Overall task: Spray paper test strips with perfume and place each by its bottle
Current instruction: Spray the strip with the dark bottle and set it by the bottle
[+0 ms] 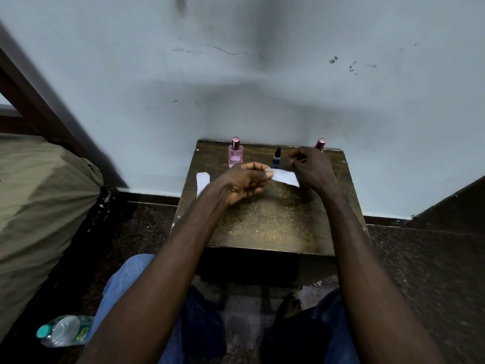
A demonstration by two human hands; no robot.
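Paper strip [284,177]: left end pinched by left hand [242,181], thumb over fingers; long axis runs rightward toward right hand [311,166], whose fingers are curled, contents unclear. Small dark bottle [276,157]: just beyond strip, nearer right hand

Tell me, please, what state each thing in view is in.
paper strip: pinched at one end by the left hand, over the table.
right hand: fingers curled near the strip's other end; any hold unclear.
pink perfume bottle: upright, capped.
small blue bottle: upright, capped.
third bottle: pink cap on, body hidden behind the right hand.
spare paper: lying at the table's left edge.
water bottle: on its side on the floor, capped.
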